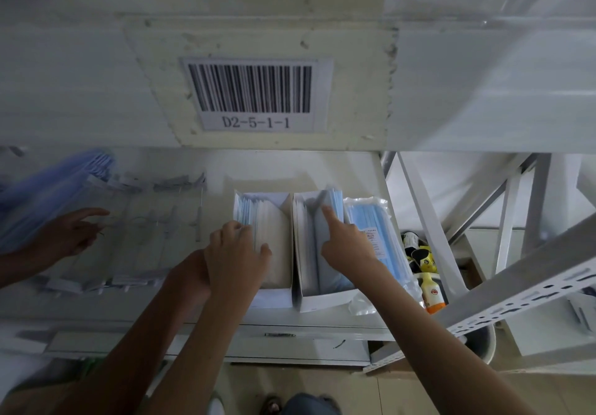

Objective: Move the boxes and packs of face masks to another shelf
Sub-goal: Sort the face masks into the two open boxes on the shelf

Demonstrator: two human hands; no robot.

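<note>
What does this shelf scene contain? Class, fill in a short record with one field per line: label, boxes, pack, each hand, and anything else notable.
shelf label: barcode sticker reading D2-5-1-1
left box: open, masks standing upright inside
right box: open, beside the left box
sealed pack: blue masks in clear wrap, right of the boxes
left hand: resting on the left box's masks
right hand: index finger pointing into the right box
third hand: another person's, reaching over clear packs at left
</note>
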